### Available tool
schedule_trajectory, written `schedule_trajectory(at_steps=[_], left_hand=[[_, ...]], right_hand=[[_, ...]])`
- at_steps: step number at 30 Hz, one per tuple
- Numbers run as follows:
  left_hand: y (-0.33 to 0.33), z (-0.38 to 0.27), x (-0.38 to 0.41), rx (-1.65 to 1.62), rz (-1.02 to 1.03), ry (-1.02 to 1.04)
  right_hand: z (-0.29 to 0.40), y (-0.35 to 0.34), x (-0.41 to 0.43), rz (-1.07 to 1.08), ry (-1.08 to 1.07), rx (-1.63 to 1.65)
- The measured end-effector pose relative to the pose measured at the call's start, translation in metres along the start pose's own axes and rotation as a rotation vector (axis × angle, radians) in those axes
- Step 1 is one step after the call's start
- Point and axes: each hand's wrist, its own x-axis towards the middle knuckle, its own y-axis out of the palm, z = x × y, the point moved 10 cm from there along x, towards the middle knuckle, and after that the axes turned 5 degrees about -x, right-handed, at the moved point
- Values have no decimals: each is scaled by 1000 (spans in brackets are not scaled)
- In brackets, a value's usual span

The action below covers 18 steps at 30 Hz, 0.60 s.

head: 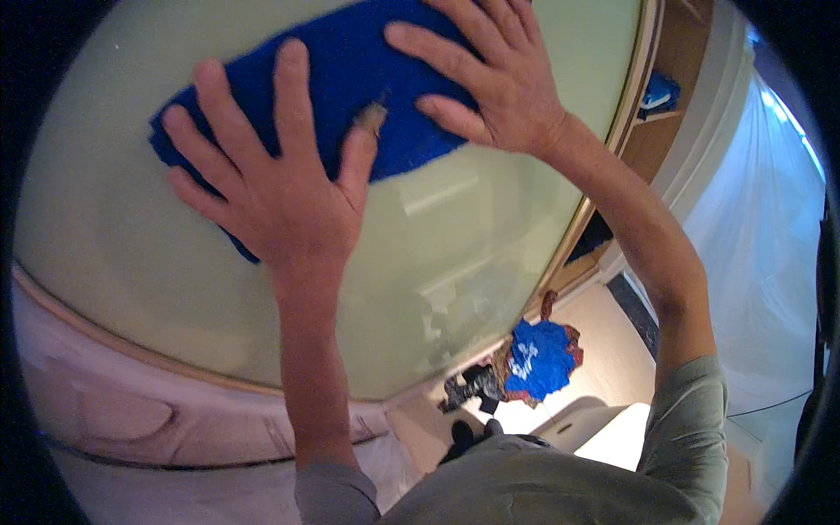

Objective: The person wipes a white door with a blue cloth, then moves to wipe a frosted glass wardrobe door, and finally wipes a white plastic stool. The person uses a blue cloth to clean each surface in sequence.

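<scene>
Both hands lie flat with spread fingers on a blue cloth (341, 72), pressed against a large, glossy pale green panel (407, 282) that looks like a wardrobe's sliding door. My left hand (282, 177) covers the cloth's left part, and its thumb points up and right. A greyish-brown patch or wrap (371, 119) shows at that thumb's tip; I cannot tell which. My right hand (502, 82) rests on the cloth's upper right part. Some of its fingertips reach the top edge of the view. Neither hand has its fingers curled around the cloth.
A thin wood-coloured frame (584, 210) edges the panel. Open shelves (656, 118) at right hold folded blue fabric (659, 93). Crumpled clothes, including a blue garment (541, 361), lie on the floor below. Translucent plastic sheeting (755, 262) hangs at far right. Pinkish-white covered bedding or furniture (131, 407) stands lower left.
</scene>
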Motion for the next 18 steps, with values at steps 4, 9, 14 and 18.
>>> schedule_trajectory(at_steps=[4,9,14,18], left_hand=[[23,13,-17,-104,85,-69],[46,4,-19,-133,158,-87],[50,-7,0,-110,140,-50],[62,-15,1,-78,134,-42]], right_hand=[[-5,8,22,-5,-15,-29],[-19,22,9,30,18,-41],[-38,20,12,20,54,-8],[-47,27,5,31,66,21]])
